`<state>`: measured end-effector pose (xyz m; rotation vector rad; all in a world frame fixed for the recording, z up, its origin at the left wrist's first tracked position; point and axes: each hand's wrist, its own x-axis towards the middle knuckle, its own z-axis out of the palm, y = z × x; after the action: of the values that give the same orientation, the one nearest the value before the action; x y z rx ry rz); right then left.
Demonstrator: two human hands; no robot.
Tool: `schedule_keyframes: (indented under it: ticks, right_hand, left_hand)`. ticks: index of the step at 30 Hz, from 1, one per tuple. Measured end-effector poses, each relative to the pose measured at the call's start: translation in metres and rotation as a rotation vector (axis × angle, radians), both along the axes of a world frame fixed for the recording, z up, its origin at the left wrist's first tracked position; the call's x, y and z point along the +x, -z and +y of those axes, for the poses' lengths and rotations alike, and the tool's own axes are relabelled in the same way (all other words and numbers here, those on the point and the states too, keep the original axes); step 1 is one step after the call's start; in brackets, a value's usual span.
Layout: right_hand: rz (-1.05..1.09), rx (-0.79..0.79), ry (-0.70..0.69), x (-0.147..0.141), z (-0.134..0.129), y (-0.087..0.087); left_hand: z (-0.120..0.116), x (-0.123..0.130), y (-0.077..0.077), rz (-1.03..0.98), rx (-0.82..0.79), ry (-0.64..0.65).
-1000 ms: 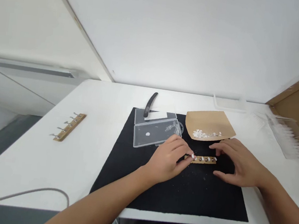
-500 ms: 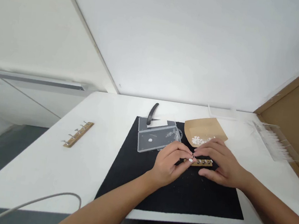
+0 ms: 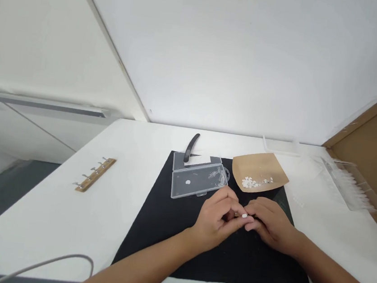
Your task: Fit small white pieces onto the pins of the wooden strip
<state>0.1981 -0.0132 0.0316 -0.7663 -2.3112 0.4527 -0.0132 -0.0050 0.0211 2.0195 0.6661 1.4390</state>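
Observation:
Over the black cloth (image 3: pixel 170 244), my left hand (image 3: pixel 217 215) pinches a small white oval piece (image 3: pixel 244 215) between thumb and fingertips. Against its fingertips, my right hand (image 3: pixel 271 223) is closed with thumb and fingers together; what it holds is hidden. The wooden strip beneath the hands is almost wholly covered by them. Behind them lies an open clear plastic case (image 3: pixel 186 191) with a white oval piece and clear slivers inside. A brown paper tray (image 3: pixel 257 165) with many small white pieces (image 3: pixel 250 183) is at the cloth's back right.
A black curved-handled tool (image 3: pixel 191 147) lies across the case's back edge. Another wooden strip with metal clips (image 3: pixel 96 175) rests on the white table (image 3: pixel 132 153) at left. Clear racks of pale tips (image 3: pixel 352 185) stand at right. A grey cable (image 3: pixel 55 259) curves at front left.
My right hand has moved down and its fingers have drawn together against the left fingertips. The wooden strip, visible before, is now mostly covered. The camera view has shifted slightly.

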Motion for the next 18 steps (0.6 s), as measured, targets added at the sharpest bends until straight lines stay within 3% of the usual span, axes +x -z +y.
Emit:
schedule_keyframes:
  ticks: [5, 14, 18]
  right_hand:
    - [0.020, 0.123, -0.024, 0.0000, 0.0022, 0.0011]
    - [-0.027, 0.195, 0.011, 0.0056, 0.0051, 0.0052]
    - [-0.057, 0.252, 0.049, 0.0065, 0.0056, 0.0009]
  left_hand:
    - [0.0036, 0.0006, 0.0005, 0.008, -0.055, 0.010]
    - [0.0095, -0.0064, -0.0030, 0.008, 0.068, 0.032]
    - [0.0072, -0.0080, -0.0047, 0.033, 0.040, 0.056]
